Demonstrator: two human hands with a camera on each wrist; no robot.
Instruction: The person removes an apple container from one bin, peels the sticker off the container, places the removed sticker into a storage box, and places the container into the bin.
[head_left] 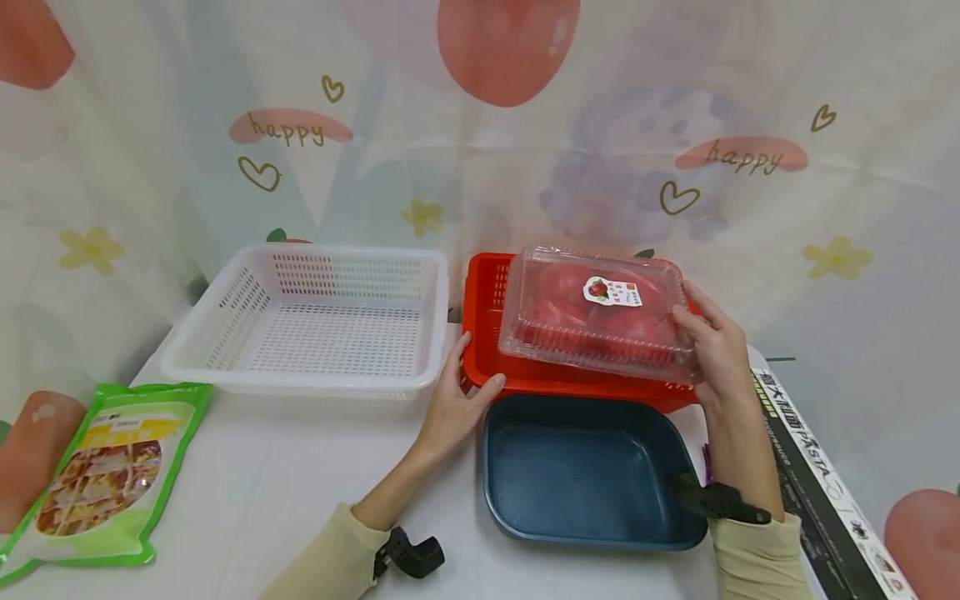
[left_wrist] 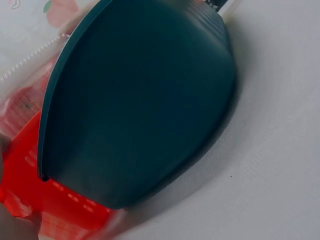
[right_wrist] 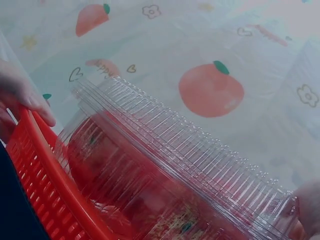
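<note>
Your left hand (head_left: 454, 407), half-spread, gripped the red basket (head_left: 486, 354) at its left end; your right hand (head_left: 717, 354), half-closed, held the clear fruit box (head_left: 600, 315) over that basket.

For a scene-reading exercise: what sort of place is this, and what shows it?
Probably an indoor tabletop set up for recording: a printed "happy" sheet backs a white table, the right hand holds a clear food pack at a red basket, and black wrist devices are worn.
</note>
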